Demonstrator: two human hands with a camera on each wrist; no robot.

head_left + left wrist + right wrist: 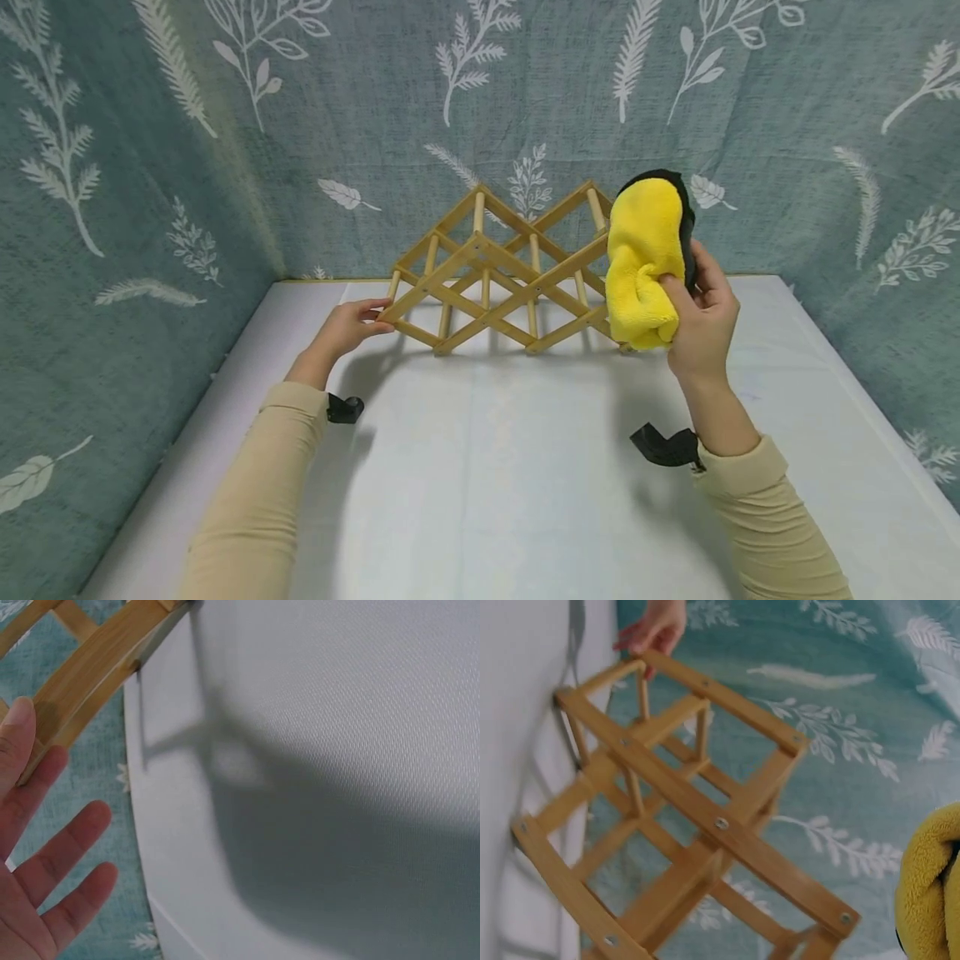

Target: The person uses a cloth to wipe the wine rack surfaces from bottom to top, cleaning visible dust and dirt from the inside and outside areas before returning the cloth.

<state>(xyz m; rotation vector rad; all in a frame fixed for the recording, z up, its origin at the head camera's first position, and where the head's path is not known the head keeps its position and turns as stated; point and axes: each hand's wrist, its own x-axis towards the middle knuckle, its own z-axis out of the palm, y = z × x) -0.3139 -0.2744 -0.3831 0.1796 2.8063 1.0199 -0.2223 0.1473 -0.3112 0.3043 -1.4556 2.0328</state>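
Observation:
An accordion-style wooden rack (534, 288) of crossed slats and round dowels stands at the back of the white table. My left hand (345, 327) pinches its left end between thumb and index finger; the left wrist view shows the other fingers spread away from the wood. On the right, my right hand (703, 321) grips a folded cloth (647, 242), fluffy yellow with a black back or edge. The cloth hangs in front of the rack's right end and hides it in the head view. At the right wrist view's edge only part of the cloth (930, 885) appears.
The white tabletop (480, 475) stretches in front of the rack. Teal fabric (375, 108) printed with white leaves rises behind and at both sides. A black wrist mount juts from each sleeve, left mount (345, 409) and right mount (666, 446).

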